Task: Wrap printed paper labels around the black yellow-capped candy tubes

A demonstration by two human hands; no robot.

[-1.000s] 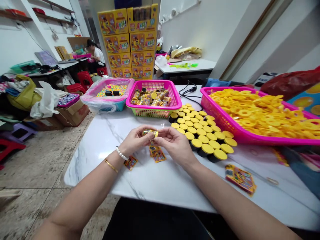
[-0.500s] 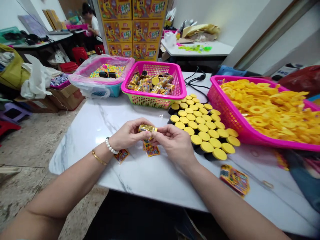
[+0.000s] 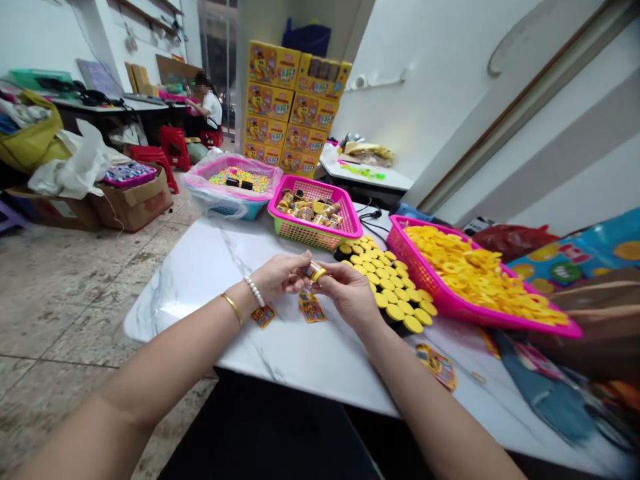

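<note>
Between my hands, over the marble-patterned table (image 3: 200,267), is a small jar (image 3: 316,271) with a yellow lid and a printed wrap. My left hand (image 3: 283,277), wearing a pearl bracelet, grips its left end with curled fingers. The thumb and fingers of my right hand (image 3: 353,297) pinch the lid end. Below them lie printed labels (image 3: 313,309), with another label (image 3: 263,316) close to my left wrist. Black jars with yellow lids (image 3: 395,311) stand in packed rows right of my right hand. A label stack (image 3: 437,368) lies near my right forearm.
Behind the hands is a pink-rimmed basket (image 3: 316,233) of wrapped jars. Left of it, a plastic-lined tub (image 3: 197,183) holds coloured beads. At right, a large pink basket (image 3: 415,280) holds yellow plastic pieces. Yellow cartons (image 3: 270,100) are stacked behind; a person (image 3: 213,110) sits far back.
My view has tilted up, so more of the wall and cartons shows. The jar has turned in my hands, and my left fingers have shifted on it. Both hands still hold it.
</note>
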